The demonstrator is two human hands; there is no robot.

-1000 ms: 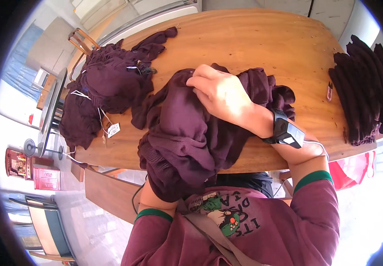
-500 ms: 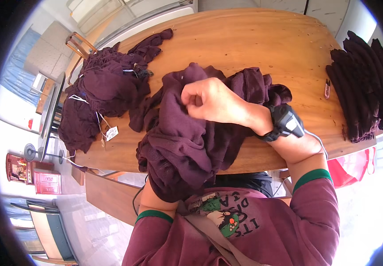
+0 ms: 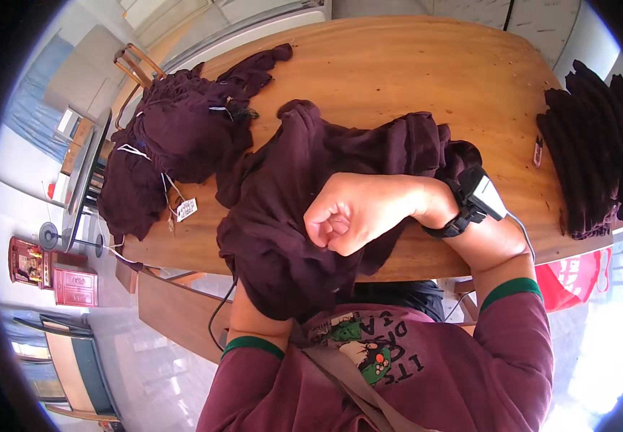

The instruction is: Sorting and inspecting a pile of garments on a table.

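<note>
A dark maroon knitted garment (image 3: 275, 180) lies bunched on the near edge of the table and over my left forearm. My left hand is hidden inside or under the cloth, so its fingers do not show. Over the front of the garment, my right hand (image 3: 358, 212) is curled closed, fingers bent into the palm. Whatever it may pinch is too small or hidden to make out. A black strap with a small dark device (image 3: 473, 198) sits on my right wrist, a cable running from it.
To the left is a heap of maroon garments (image 3: 182, 137) with white ties and a paper tag (image 3: 186, 209). At the right lies a stack of folded dark garments (image 3: 592, 151), beside small pink-handled thread snips (image 3: 538, 151). A red bag (image 3: 574, 277) is below the table's right edge.
My right hand has moved down over the garment, toward me, staying curled. The cloth beneath has shifted, and its upper folds have slumped. The view has shifted slightly.
</note>
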